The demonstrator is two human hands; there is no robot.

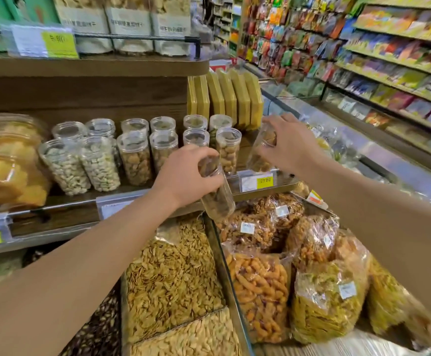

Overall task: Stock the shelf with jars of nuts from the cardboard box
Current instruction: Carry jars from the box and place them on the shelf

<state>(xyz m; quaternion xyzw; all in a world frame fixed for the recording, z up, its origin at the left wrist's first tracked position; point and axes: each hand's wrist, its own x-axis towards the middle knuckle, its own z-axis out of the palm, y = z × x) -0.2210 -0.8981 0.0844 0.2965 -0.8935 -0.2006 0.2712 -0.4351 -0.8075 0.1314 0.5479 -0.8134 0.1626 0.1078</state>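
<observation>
My left hand grips the lid end of a clear plastic jar of nuts, which hangs tilted just in front of the wooden shelf. My right hand holds a second clear jar of nuts by its top, over the shelf's right end beside the standing jars. Several clear jars of nuts stand in two rows on that shelf. The cardboard box is not in view.
Yellow flat packs stand behind the jars. Tubs of yellow snacks fill the shelf's left. A yellow price tag is clipped to the shelf's front edge. Below lie open bins of seeds and bagged snacks. An aisle of packets runs along the right.
</observation>
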